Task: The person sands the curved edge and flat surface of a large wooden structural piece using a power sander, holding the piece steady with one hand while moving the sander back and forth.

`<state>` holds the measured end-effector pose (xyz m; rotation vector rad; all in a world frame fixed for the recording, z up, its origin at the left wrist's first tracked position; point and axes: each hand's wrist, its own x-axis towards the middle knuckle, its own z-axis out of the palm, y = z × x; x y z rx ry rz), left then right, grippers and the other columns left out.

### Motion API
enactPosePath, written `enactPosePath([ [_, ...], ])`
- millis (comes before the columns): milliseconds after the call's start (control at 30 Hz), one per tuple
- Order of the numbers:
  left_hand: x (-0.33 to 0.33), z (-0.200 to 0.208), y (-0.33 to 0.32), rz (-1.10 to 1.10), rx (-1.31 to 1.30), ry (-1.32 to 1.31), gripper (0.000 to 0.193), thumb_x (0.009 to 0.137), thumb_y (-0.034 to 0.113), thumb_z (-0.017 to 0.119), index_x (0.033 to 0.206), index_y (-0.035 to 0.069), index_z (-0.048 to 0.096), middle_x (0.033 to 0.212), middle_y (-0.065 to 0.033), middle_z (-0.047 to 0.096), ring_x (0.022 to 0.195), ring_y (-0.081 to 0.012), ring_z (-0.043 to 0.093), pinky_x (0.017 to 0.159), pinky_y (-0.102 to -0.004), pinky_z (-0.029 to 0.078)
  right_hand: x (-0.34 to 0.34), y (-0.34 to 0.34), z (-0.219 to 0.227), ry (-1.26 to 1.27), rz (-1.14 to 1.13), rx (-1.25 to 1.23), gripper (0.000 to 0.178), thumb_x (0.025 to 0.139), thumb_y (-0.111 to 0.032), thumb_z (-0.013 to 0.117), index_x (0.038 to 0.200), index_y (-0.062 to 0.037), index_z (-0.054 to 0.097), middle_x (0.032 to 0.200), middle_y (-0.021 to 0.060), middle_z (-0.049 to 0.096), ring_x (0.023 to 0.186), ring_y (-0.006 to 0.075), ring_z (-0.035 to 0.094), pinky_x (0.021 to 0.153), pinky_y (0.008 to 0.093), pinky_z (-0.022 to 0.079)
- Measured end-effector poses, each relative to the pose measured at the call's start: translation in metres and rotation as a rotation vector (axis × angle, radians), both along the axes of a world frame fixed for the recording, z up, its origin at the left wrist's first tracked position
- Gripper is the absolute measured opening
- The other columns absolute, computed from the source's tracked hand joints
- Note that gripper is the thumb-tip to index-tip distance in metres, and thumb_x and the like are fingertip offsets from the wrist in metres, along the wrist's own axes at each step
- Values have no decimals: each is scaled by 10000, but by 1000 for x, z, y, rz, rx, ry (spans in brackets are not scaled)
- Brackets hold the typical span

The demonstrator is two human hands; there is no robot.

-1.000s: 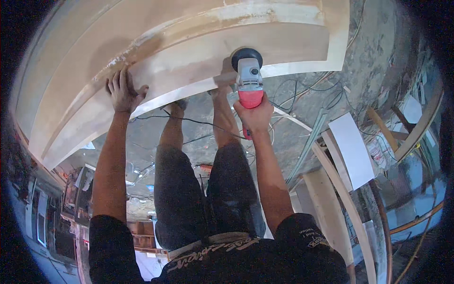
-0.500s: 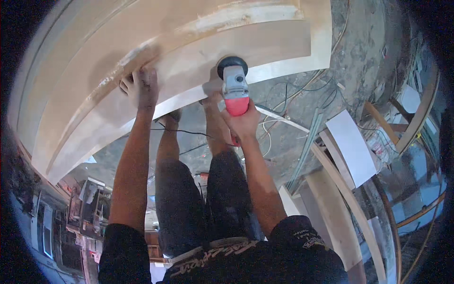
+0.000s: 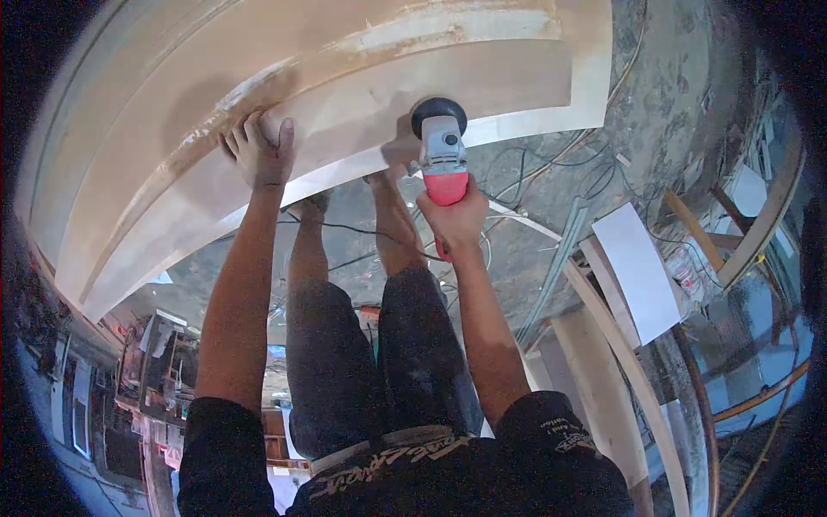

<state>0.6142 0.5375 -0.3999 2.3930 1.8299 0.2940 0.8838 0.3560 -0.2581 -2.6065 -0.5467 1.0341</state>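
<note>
My right hand (image 3: 455, 215) is closed round the body of a red and grey angle grinder (image 3: 444, 159). Its round black pad (image 3: 438, 110) lies against the pale surface of a large wooden panel (image 3: 353, 103), close to the panel's near white edge. A black cord trails left from the tool, across in front of my legs. My left hand (image 3: 261, 151) rests on the same panel with its fingers spread, beside a rough whitish and brown strip (image 3: 258, 90). The underside of the pad is hidden.
Loose cables (image 3: 586, 164) lie on the grey concrete floor (image 3: 663, 112) at the right. A white board (image 3: 636, 274), curved wooden strips (image 3: 629, 362) and offcuts lean or lie at lower right. Cluttered shelves (image 3: 159, 366) stand at lower left.
The grinder and my right hand have moved slightly to the right along the panel. My left hand stays at nearly the same spot, its fingers and thumb now more spread.
</note>
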Motion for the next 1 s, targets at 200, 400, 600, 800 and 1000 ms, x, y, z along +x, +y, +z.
enactPosePath([
  [200, 3, 3, 1, -43, 28, -61, 616, 894, 619, 656, 1231, 106, 604, 1234, -162, 603, 1207, -405, 529, 1168, -629, 253, 15, 1, -5, -27, 14, 51, 578, 591, -359, 867, 1002, -7, 666, 857, 206, 744, 809, 405, 748, 722, 478, 595],
  [400, -1, 0, 2, -23, 26, 10, 578, 890, 583, 669, 1224, 116, 607, 1218, -161, 603, 1210, -401, 509, 1169, -614, 239, 17, 2, -7, -26, -20, 49, 545, 615, -326, 858, 1020, -13, 669, 883, 199, 744, 825, 367, 748, 748, 455, 590],
  [600, 0, 6, 2, -16, -17, -18, 554, 887, 570, 675, 1239, 147, 613, 1228, -149, 602, 1210, -387, 515, 1183, -597, 214, -16, 7, 4, 110, 99, -16, 603, 614, -352, 876, 1080, -39, 657, 942, 196, 748, 883, 391, 744, 788, 467, 591],
  [800, 2, 6, 1, -24, 5, -15, 560, 888, 572, 676, 1253, 151, 616, 1226, -138, 610, 1218, -378, 516, 1183, -595, 208, -24, 9, -6, 100, 96, -8, 680, 594, -396, 889, 1121, -52, 631, 958, 222, 739, 906, 442, 725, 811, 510, 593],
  [1000, 5, 11, 1, -20, 16, -52, 568, 857, 560, 705, 1250, 160, 614, 1229, -119, 616, 1222, -361, 523, 1177, -597, 221, 1, 2, -3, 83, 89, -22, 623, 603, -392, 880, 1053, -30, 646, 912, 235, 734, 872, 445, 729, 761, 507, 597],
])
